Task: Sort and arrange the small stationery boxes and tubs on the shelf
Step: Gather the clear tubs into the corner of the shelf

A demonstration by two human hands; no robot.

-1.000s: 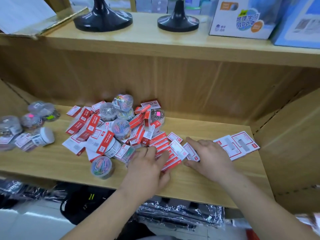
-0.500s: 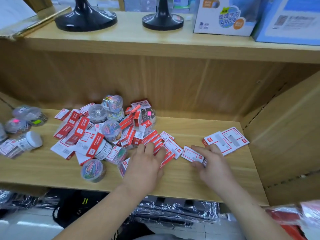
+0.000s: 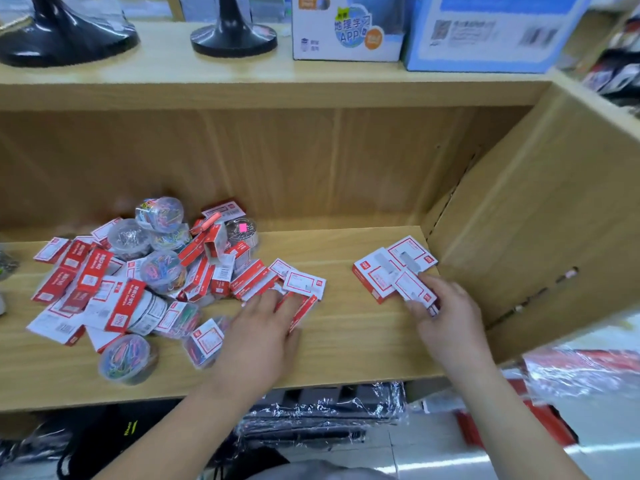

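A jumbled pile of small red-and-white stationery boxes (image 3: 104,289) and clear round tubs of coloured clips (image 3: 162,271) covers the left half of the wooden shelf (image 3: 346,341). My left hand (image 3: 266,327) lies flat with its fingers on the red boxes (image 3: 301,306) at the pile's right edge. My right hand (image 3: 446,317) pinches a small red-and-white box (image 3: 414,287) and holds it against two boxes (image 3: 388,268) lying side by side at the shelf's right end.
The shelf's side wall (image 3: 536,220) stands just right of the sorted boxes. On the upper shelf sit two black stands (image 3: 235,36) and cardboard boxes (image 3: 346,32). A tub of clips (image 3: 126,358) rests near the front edge. Plastic-wrapped goods (image 3: 329,410) lie below.
My right hand has carried a small box rightwards from the pile to the two boxes at the shelf's right end. My left hand has stayed on the pile's edge.
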